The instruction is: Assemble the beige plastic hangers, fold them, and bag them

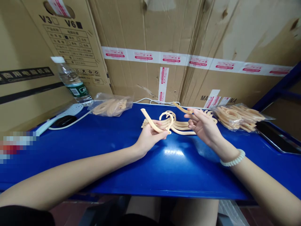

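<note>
My left hand (pixel 150 135) is closed around a beige curved plastic strip (pixel 150 121), held just above the blue table (pixel 117 147). My right hand (pixel 202 124) pinches another beige curved piece (pixel 182 109) between thumb and fingers, the other fingers spread. Between and behind both hands lies a loose pile of the same beige curved pieces (pixel 181 125) on the table. A white bead bracelet (pixel 232 159) sits on my right wrist.
A clear bag of beige pieces (pixel 110 106) lies back left, another bag (pixel 240 116) back right. A water bottle (pixel 71 81), a black mouse (pixel 64 121) and a white cable (pixel 150 101) are at the left and back. Cardboard boxes (pixel 164 40) wall the rear. A dark tray (pixel 277 136) sits far right.
</note>
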A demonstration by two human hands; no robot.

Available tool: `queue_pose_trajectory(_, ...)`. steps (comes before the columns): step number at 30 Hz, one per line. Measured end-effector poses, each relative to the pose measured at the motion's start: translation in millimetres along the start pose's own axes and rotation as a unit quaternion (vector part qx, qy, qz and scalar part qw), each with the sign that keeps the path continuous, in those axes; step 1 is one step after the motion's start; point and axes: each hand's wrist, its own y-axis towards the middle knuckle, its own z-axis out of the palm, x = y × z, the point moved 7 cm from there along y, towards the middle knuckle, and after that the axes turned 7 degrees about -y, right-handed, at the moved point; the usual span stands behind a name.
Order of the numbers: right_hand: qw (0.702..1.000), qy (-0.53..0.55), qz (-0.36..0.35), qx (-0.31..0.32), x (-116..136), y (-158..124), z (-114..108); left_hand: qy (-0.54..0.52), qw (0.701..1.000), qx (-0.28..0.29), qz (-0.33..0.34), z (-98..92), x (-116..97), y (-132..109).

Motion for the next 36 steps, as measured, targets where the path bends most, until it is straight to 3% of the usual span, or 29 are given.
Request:
queue_pose_trajectory(14, 0.997, 0.043, 0.062, 0.015, -28, -8, 15, -0.004, 1.0, 0.001, -0.001, -3.4, 5, 2)
queue_pose_trajectory(20, 0.988, 0.008, 0.112, 0.108, -42, -13, 32, 0.001, 1.0, 0.008, 0.0, -4.8, 6, 1)
queue_pose_trajectory(23, 0.984, -0.004, 0.104, 0.147, -44, -15, 38, 0.02, 0.999, 0.034, 0.019, -0.9, 1, 1)
queue_pose_trajectory(36, 0.975, -0.048, 0.076, 0.203, -43, -15, 40, 0.04, 0.996, 0.074, 0.014, 1.8, 4, 2)
